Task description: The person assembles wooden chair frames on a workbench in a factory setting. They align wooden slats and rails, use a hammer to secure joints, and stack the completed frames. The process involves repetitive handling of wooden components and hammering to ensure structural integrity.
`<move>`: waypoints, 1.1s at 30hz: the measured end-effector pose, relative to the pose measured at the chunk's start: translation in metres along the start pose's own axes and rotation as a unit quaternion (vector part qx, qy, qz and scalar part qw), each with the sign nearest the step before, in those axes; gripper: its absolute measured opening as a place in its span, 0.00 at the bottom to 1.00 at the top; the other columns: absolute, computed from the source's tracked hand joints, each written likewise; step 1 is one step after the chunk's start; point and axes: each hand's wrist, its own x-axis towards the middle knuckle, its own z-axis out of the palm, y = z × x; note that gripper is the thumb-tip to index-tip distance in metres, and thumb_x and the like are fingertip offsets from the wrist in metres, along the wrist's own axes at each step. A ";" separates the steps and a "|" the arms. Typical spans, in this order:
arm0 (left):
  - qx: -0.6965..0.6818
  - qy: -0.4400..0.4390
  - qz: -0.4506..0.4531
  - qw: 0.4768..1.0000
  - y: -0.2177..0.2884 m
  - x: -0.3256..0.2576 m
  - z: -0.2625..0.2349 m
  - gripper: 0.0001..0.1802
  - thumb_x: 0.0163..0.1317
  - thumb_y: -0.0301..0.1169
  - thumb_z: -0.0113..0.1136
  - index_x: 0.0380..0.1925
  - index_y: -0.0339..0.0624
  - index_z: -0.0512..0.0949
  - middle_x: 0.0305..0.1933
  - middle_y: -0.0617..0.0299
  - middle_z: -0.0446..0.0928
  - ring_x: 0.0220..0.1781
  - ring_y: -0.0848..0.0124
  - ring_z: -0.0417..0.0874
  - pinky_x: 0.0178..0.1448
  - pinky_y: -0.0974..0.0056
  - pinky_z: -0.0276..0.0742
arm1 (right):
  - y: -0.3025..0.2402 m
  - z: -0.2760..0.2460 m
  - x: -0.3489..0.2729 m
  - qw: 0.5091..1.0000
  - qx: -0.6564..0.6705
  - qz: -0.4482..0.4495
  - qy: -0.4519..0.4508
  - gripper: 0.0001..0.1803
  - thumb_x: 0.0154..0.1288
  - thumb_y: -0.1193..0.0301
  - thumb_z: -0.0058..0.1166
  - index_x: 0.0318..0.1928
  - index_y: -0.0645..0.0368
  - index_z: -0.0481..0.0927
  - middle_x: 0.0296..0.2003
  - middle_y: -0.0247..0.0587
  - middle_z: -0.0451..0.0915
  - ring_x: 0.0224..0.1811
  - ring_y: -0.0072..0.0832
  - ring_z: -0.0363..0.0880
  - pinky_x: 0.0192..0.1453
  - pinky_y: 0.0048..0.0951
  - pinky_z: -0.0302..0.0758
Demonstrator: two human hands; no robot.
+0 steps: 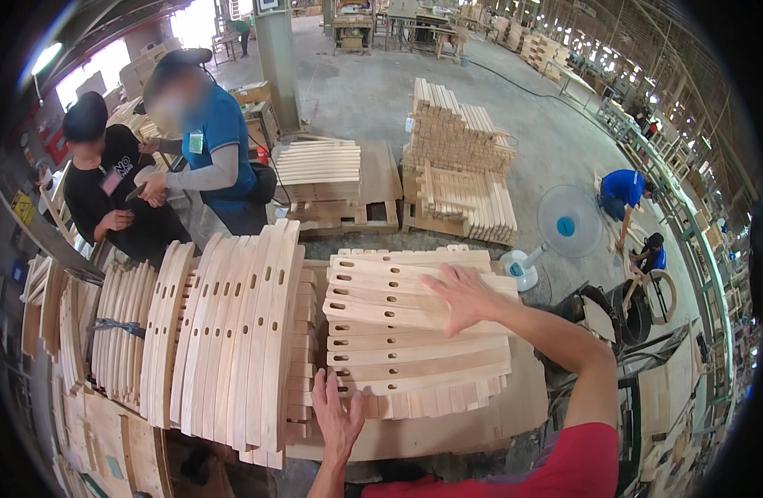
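Observation:
A stack of pale curved wooden slats point(448, 365), with oval slots near their left ends, lies in front of me. My right hand point(463, 297) rests palm down across the upper slats, its fingers spread. At the stack's near left corner, my left hand point(338, 419) has its fingers stretched up beside the slat ends. Whether its fingertips touch the wood I cannot tell. Just left of that hand, a row of similar slotted slats point(240, 332) stands packed side by side. Under the stack a brown cardboard sheet point(514, 415) shows.
More wooden pieces are piled on pallets beyond, in a low stack point(319, 170) and a taller one point(456, 158). A white fan point(568, 222) stands right of my slats. Two people point(224, 158) are at the far left; others point(622, 195) crouch at the right.

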 end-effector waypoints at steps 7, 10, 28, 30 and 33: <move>-0.322 -0.335 -0.234 0.854 0.069 -0.050 0.023 0.32 0.71 0.40 0.65 0.68 0.34 0.68 0.58 0.50 0.81 0.60 0.61 0.81 0.65 0.59 0.76 | -0.116 0.044 -0.072 0.963 0.095 0.251 0.001 0.74 0.30 0.47 0.77 0.81 0.48 0.50 0.68 0.63 0.57 0.68 0.60 0.59 0.66 0.72 0.59; -0.635 -0.276 -0.359 0.626 0.082 -0.064 0.066 0.27 0.72 0.40 0.66 0.63 0.37 0.72 0.52 0.59 0.83 0.55 0.69 0.83 0.58 0.65 0.78 | -0.142 0.053 -0.068 0.948 0.154 0.280 0.003 0.75 0.32 0.45 0.77 0.82 0.49 0.48 0.70 0.64 0.54 0.69 0.64 0.57 0.67 0.76 0.57; -0.638 -0.251 -0.472 0.555 0.110 -0.054 0.064 0.27 0.64 0.35 0.73 0.60 0.33 0.78 0.52 0.54 0.86 0.48 0.66 0.89 0.53 0.59 0.87 | -0.067 0.101 -0.200 0.630 0.733 0.227 -0.119 0.41 0.55 0.61 0.73 0.68 0.65 0.75 0.59 0.40 0.82 0.60 0.31 0.79 0.64 0.35 0.76; -0.621 -0.251 -0.466 0.579 0.099 -0.050 0.043 0.28 0.64 0.36 0.74 0.60 0.33 0.78 0.53 0.54 0.86 0.49 0.66 0.89 0.54 0.60 0.87 | -0.087 0.107 -0.194 0.581 0.781 0.205 -0.104 0.46 0.48 0.66 0.75 0.69 0.65 0.72 0.59 0.42 0.82 0.61 0.34 0.80 0.66 0.38 0.76; -0.597 -0.260 -0.444 0.616 0.086 -0.057 0.028 0.36 0.62 0.37 0.75 0.66 0.33 0.73 0.60 0.51 0.82 0.58 0.64 0.85 0.62 0.59 0.82 | -0.113 0.101 -0.189 0.603 0.775 0.159 -0.104 0.49 0.44 0.70 0.75 0.70 0.66 0.70 0.59 0.44 0.81 0.61 0.37 0.80 0.66 0.39 0.76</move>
